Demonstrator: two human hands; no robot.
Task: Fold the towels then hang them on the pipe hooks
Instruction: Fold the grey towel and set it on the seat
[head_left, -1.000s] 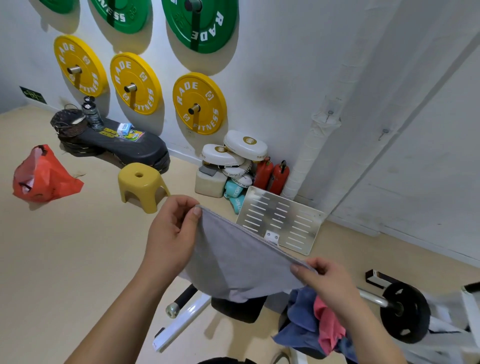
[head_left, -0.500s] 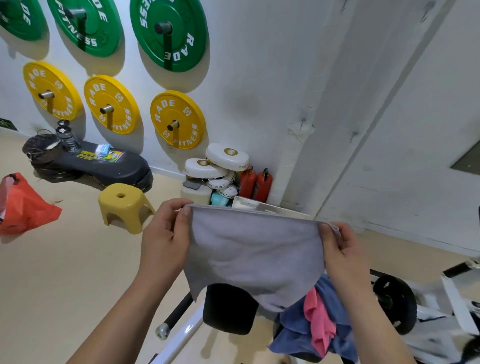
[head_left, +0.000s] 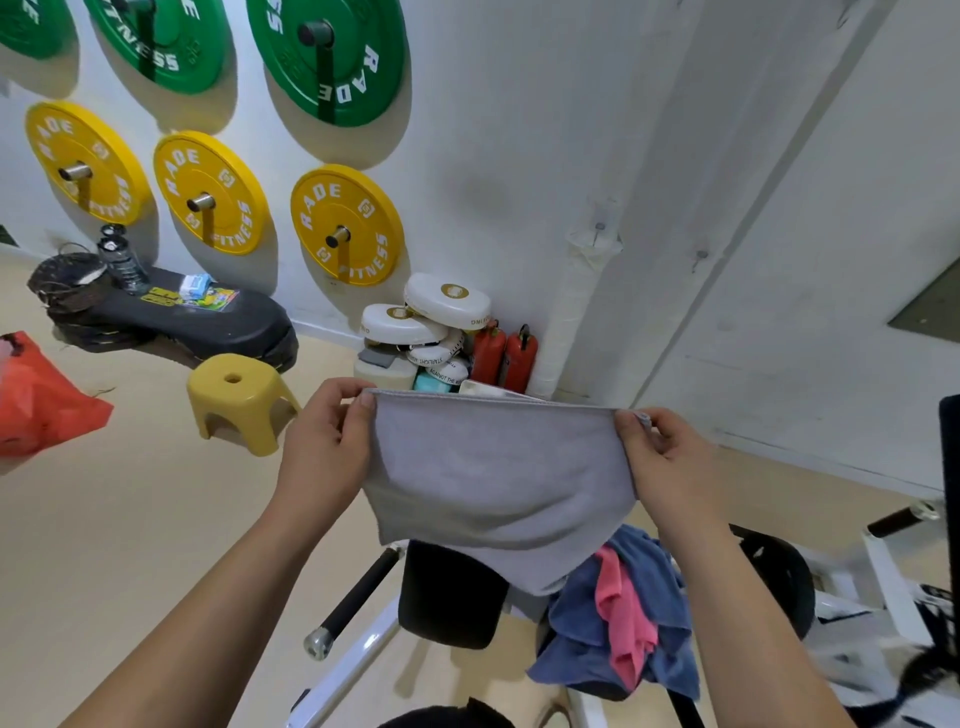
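A grey towel (head_left: 498, 467) hangs folded and stretched flat in front of me. My left hand (head_left: 327, 441) pinches its upper left corner, and my right hand (head_left: 660, 452) pinches the upper right corner. Below it, a blue towel (head_left: 649, 623) and a pink towel (head_left: 623, 623) lie in a heap on the white gym bench (head_left: 587, 701). A white wrapped pipe (head_left: 587, 270) runs up the wall ahead, with a small hook (head_left: 600, 228) on it and another hook (head_left: 701, 255) on the wall to its right.
A black bench pad (head_left: 447, 597) and a black-gripped bar (head_left: 353, 597) sit below the towel. A yellow stool (head_left: 239, 400), red bag (head_left: 36, 400), white pads (head_left: 431, 322) and two red extinguishers (head_left: 504, 353) stand by the wall. Yellow (head_left: 345, 228) and green (head_left: 327, 52) weight plates hang on it.
The towel has gone from slanted to level and taut between both hands. My view has tilted up toward the wall and pipe.
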